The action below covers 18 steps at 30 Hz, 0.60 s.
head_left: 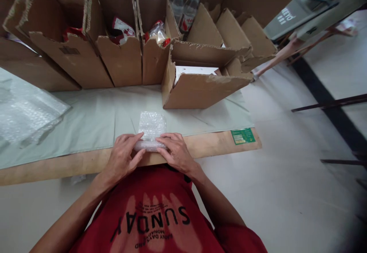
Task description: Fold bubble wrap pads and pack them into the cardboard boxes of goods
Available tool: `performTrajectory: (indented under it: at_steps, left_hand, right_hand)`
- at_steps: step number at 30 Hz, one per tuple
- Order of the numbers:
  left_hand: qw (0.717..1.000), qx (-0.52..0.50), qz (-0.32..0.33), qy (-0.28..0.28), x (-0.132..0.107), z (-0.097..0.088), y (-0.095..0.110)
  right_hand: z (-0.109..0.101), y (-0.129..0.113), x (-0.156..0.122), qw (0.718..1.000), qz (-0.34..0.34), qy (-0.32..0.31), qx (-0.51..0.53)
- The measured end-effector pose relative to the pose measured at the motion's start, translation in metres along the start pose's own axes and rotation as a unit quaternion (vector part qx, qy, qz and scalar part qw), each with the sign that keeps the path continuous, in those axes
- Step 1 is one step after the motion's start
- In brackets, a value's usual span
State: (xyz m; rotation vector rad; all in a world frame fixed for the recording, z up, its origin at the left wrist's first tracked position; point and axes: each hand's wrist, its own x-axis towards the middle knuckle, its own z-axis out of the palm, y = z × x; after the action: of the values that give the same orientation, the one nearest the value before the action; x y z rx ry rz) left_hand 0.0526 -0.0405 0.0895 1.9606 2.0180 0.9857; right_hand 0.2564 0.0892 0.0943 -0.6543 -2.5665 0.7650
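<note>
A small piece of bubble wrap (153, 123) lies near the table's front edge, its near end rolled or folded into a thick strip. My left hand (124, 152) grips the left end of that strip between thumb and fingers. At the right end, my right hand (176, 151) pinches it the same way. The far part of the wrap lies flat on the pale green cloth (94, 111). Whether anything is inside the rolled part, I cannot tell.
More bubble wrap sheets (31, 109) lie at the left. Cardboard bins (120, 61) with packets line the back, two bottles (187, 10) among them. A cardboard box (206, 90) holding white items stands forward. A green card (243, 136) lies on the wooden edge. Another person's leg (275, 59) shows at right.
</note>
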Motion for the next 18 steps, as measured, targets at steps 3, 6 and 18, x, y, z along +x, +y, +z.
performTrajectory:
  at_steps: [3, 6, 18]
  left_hand:
    - [0.998, 0.056, -0.035, 0.01, 0.01, 0.007, -0.006]
    - [0.994, 0.077, -0.073, 0.029, 0.02, 0.012, -0.011]
    - [0.749, -0.523, -0.408, 0.008, -0.002, 0.0, 0.031]
  right_hand:
    - [-0.004, -0.004, -0.001, 0.998, 0.016, 0.031, -0.049]
    - [0.0, -0.005, 0.003, 0.995, -0.022, 0.017, -0.098]
    - [0.006, -0.017, 0.004, 0.983, 0.125, 0.038, 0.127]
